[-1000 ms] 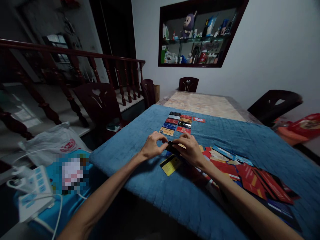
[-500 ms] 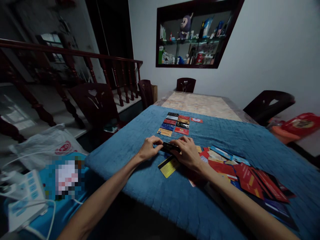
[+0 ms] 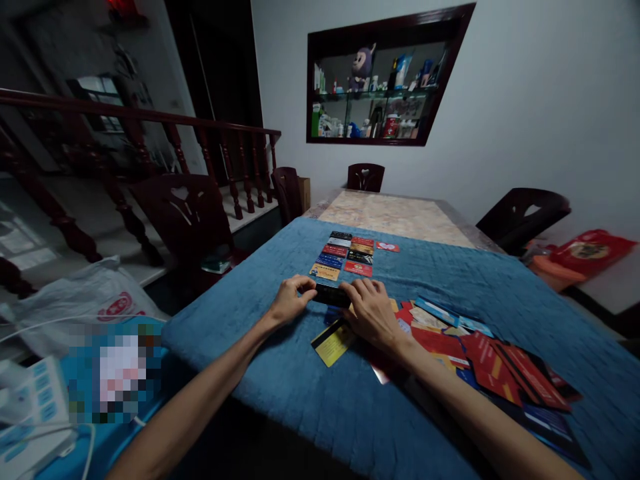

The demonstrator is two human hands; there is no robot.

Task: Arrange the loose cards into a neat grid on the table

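A black card (image 3: 330,294) is held level between my two hands, just below the lower end of the card rows. My left hand (image 3: 293,297) pinches its left end. At its right end, my right hand (image 3: 371,308) grips with thumb and fingers. Beyond lie two overlapping columns of cards, with a tan card (image 3: 325,271) lowest on the left and a red card (image 3: 358,268) lowest on the right. A yellow card (image 3: 334,343) with a dark stripe lies under my right hand. A loose pile of red cards (image 3: 493,370) and others spreads beside my right forearm.
A blue cloth (image 3: 240,333) covers the near part of the table; its far marble top (image 3: 385,212) shows bare. A red card with a white heart (image 3: 387,246) lies right of the columns. Dark chairs (image 3: 183,213) surround the table, and a power strip (image 3: 37,407) sits at lower left.
The black card is now tilted so more of its face shows, with both hands still on it. The whole view has shifted slightly, moving the scene left and down.
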